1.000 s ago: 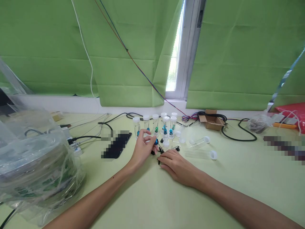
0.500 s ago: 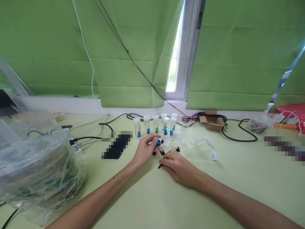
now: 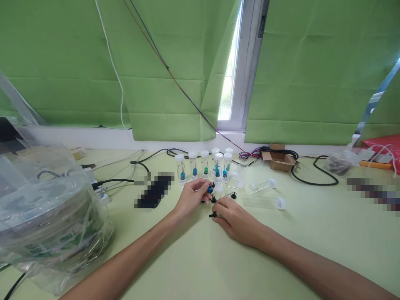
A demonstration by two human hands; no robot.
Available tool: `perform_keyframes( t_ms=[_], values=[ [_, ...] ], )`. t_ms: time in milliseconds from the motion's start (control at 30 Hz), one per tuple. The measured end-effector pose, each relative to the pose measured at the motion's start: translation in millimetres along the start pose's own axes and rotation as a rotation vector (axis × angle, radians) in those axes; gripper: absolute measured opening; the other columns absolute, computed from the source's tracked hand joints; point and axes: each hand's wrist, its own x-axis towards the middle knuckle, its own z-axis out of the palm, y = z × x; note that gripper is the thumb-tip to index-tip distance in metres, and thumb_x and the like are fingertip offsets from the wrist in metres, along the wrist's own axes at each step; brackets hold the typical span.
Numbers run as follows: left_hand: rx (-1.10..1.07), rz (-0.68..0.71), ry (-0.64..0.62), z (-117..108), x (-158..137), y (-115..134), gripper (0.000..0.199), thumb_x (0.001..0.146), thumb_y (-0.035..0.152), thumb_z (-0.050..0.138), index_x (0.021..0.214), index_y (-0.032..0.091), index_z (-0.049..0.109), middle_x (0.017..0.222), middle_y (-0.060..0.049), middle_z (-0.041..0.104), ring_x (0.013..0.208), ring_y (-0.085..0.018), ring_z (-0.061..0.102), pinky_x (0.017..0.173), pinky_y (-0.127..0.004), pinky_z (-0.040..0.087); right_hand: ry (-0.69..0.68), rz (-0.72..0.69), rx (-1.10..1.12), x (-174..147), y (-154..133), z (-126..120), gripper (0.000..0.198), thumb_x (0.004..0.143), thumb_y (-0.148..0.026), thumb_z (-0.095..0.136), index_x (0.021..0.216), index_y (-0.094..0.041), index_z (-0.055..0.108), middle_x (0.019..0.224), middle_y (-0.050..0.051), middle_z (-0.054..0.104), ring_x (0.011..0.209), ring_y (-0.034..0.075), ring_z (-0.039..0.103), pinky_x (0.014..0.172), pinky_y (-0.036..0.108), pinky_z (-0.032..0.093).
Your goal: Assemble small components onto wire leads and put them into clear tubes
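Observation:
Between its thumb and fingers, my left hand [image 3: 194, 194] pinches a small blue part [image 3: 210, 189]. Close by on the right, my right hand [image 3: 233, 216] is closed on a small black part [image 3: 213, 215] that sticks out past the fingertips. Small black pieces [image 3: 213, 200] lie on the table between the hands, and another black piece [image 3: 233, 195] sits just beyond my right hand. Behind them stand several clear tubes with white caps [image 3: 204, 164], holding small blue or green parts and thin bent rods.
Open clear tubes [image 3: 262, 187] and a white cap [image 3: 280, 203] lie right of the hands. A small cardboard box [image 3: 279, 160] and black cables [image 3: 315, 184] are behind. At left are a dark phone-like object [image 3: 155, 191] and a plastic-wrapped spool [image 3: 46, 221].
The blue part in my left hand has shifted slightly right and shows more. The black part in my right hand has turned from slanted to nearly level.

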Motion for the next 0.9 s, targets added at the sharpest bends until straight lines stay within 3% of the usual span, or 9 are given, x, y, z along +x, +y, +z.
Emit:
perform_keyframes(
  t_ms=[200,500,900],
  values=[
    [-0.069,-0.094,0.017,0.1,-3.1,1.4,0.031,0.075,0.044,0.072,0.086,0.016,0.065,0.079,-0.004,0.064,0.066,-0.014,0.064,0.063,-0.026,0.052,0.068,0.010,0.025,-1.0,1.2,2.0,0.011,0.091,-0.013,0.051,0.100,-0.019,0.055,0.097,0.008,0.058,0.091,0.023,0.054,0.077,0.037,0.049],
    [-0.095,-0.083,-0.038,-0.1,-4.3,1.7,0.030,0.076,0.043,0.072,0.088,0.016,0.067,0.082,-0.006,0.066,0.069,-0.014,0.065,0.067,-0.027,0.055,0.459,0.027,0.128,1.7,6.1,4.6,0.015,0.090,-0.013,0.053,0.103,-0.022,0.054,0.097,0.008,0.059,0.090,0.022,0.057,0.076,0.035,0.050],
    [-0.011,-0.047,-0.114,6.2,-7.5,2.4,0.034,0.078,0.047,0.067,0.085,0.014,0.070,0.087,-0.008,0.069,0.074,-0.016,0.067,0.078,-0.032,0.055,0.461,0.023,0.122,1.7,10.0,6.8,0.018,0.092,-0.015,0.051,0.108,-0.023,0.054,0.101,0.009,0.059,0.093,0.023,0.058,0.077,0.037,0.052]
  ],
)
